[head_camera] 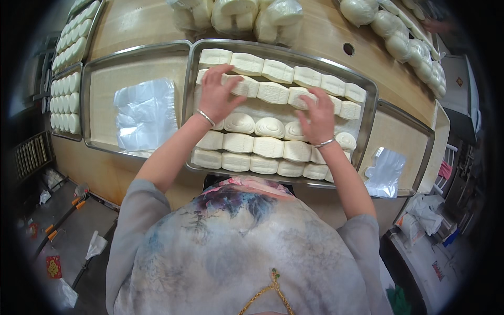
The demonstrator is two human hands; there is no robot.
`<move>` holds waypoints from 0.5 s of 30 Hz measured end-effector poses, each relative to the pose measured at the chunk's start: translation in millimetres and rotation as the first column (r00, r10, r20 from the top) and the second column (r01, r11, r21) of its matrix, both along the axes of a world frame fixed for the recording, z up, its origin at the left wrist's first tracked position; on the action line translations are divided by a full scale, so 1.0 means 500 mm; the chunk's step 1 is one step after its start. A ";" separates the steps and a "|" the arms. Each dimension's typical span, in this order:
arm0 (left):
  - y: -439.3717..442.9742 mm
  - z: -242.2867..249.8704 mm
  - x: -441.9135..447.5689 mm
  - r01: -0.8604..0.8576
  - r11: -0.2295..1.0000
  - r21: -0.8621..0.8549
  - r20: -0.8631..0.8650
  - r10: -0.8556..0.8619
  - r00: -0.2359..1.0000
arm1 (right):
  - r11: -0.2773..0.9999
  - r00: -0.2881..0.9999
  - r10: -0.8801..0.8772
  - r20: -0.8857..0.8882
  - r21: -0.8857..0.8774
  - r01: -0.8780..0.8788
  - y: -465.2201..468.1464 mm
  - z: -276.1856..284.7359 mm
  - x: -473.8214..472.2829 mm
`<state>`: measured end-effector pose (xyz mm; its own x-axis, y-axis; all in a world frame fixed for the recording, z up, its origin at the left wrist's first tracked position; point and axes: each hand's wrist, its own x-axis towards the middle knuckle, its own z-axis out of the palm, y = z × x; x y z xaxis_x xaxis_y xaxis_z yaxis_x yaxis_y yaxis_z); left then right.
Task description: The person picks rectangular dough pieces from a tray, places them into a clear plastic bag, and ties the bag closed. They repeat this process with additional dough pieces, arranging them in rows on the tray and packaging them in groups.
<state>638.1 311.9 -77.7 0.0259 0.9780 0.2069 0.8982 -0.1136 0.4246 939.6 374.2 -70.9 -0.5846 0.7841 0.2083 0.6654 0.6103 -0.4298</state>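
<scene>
A metal tray (277,49) in front of me holds several rows of white steamed buns. My left hand (219,91) lies over the left end of the second row from the back, fingers spread and touching or just above a bun (245,86). Over the right part of the same row is my right hand (318,114), its fingers bent and apart at another bun (298,97). Whether either hand presses on the buns cannot be told. Nearer to me, a row of buns with swirled layers (269,128) is partly hidden by my right hand, and block-shaped buns (268,147) lie in front of it.
Clear plastic bags lie in a stack (145,114) on the left tray (92,98) and in another stack (386,171) on the right tray (427,145). Bagged buns (235,17) stand behind; more (393,35) line the back right. Trays of round buns (65,102) stand far left.
</scene>
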 end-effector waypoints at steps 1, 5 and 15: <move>0.001 0.003 0.008 0.098 0.995 0.001 -0.027 -0.098 0.995 | 0.997 0.997 0.075 0.007 -0.005 -0.075 -0.008 0.007 -0.026; 0.053 -0.003 0.017 0.243 0.963 -0.115 -0.137 -0.258 0.956 | 0.975 0.971 0.220 0.095 -0.051 -0.215 0.036 -0.001 -0.134; 0.173 0.014 0.001 0.445 0.786 -0.430 -0.198 -0.562 0.803 | 0.927 0.831 0.375 0.412 -0.179 -0.330 0.125 -0.009 -0.205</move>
